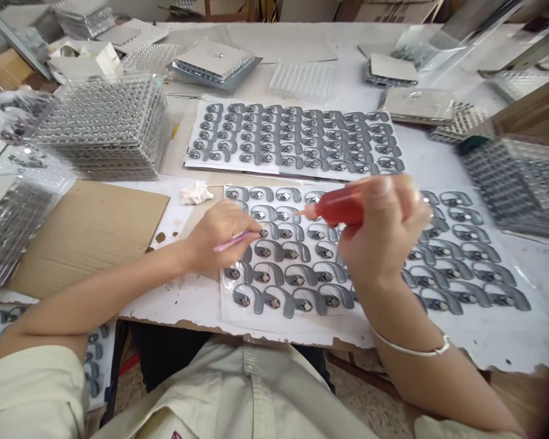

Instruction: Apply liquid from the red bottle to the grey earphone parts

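Observation:
My right hand (384, 225) is closed round a small red squeeze bottle (336, 207) with its nozzle pointing left over a sheet (238, 317) of several grey hook-shaped parts (297, 274). My left hand (219, 235) pinches a thin pink stick (235, 241) beside the sheet's left columns, close to the nozzle tip. A second sheet (293, 139) of the same grey parts lies just beyond.
Stacks of clear blister trays (103, 125) stand at the left, with more trays (516, 183) at the right. A brown cardboard sheet (86, 228) lies left of my arm, and a crumpled white tissue (196, 193) sits near the sheet's top corner. Further trays and boxes crowd the back.

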Motion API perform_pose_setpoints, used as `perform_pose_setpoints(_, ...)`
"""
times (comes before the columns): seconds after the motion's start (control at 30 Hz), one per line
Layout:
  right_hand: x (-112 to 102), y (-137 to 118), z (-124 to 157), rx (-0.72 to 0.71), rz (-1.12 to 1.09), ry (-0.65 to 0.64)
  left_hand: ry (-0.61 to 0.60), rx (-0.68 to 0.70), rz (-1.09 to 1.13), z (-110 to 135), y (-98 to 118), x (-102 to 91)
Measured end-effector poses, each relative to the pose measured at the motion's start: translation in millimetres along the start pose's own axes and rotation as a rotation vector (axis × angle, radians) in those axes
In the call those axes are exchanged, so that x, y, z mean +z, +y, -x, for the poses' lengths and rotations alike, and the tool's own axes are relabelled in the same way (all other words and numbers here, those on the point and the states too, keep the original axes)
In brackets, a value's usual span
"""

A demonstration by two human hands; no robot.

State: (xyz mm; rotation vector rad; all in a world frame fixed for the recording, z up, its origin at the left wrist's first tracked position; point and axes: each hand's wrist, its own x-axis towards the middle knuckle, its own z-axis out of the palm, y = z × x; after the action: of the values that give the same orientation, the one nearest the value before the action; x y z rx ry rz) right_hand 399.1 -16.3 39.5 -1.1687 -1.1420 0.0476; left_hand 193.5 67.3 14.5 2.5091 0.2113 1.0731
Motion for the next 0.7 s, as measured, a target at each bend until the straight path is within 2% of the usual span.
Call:
perform_pose_setpoints(0.1,7.0,6.1,16.1,-0.058,0.065,0.004,0.013,0.215,-0.205,14.8,1.3,9.6)
perform_pose_setpoints(0.23,8.7,11.3,26.3,-0.092,0.129,-0.118,-0.071,0.353,-0.373,23.3,4.8,13.7)
perform_pose_setpoints(0.37,9.6,11.3,28.1,-0.140,0.146,-0.215,-0.074,0.376,-0.426,23.2,4.8,17.8)
perform_pose_setpoints(0.7,14.1,18.5,34.4,-0.191,0.186,-0.320,-0.136,0.392,-0.485,30.0,5.8,25.2)
